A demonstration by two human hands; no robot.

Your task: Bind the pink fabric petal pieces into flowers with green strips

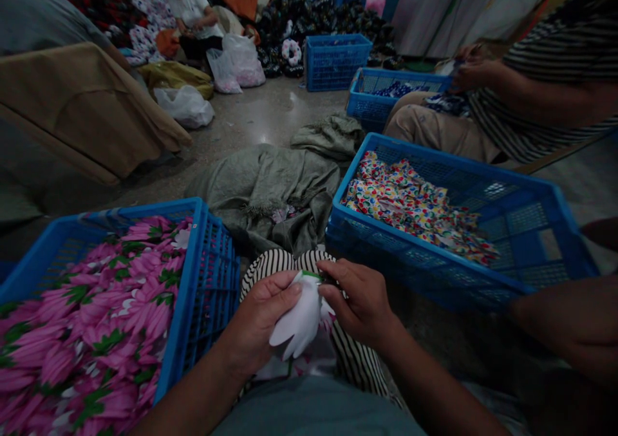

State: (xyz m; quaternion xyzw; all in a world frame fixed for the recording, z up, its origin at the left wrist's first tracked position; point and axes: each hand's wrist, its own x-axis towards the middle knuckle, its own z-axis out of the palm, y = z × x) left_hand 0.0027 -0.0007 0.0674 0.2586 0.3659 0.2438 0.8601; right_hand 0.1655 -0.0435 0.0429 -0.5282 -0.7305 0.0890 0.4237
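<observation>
Over my lap, my left hand (263, 313) is closed on a white petalled fabric flower (297, 325), thumb pressed on its near side. A green strip runs along the flower's top edge. My right hand (361, 301) is closed at the right end of that green edge, fingers and thumb pinched together. Whether a small tool sits between those fingertips is too dark to make out. A bit of pink shows behind the flower, and more white and pink pieces lie on my striped trousers (360, 359).
A blue crate (193, 255) of pink fabric flowers stands at my left. Another blue crate (521, 198) with colourful printed cloth pieces (410, 204) is at right. Grey-green sacks (275, 172) lie ahead. A person in a striped top (560, 69) sits at right; others work farther back.
</observation>
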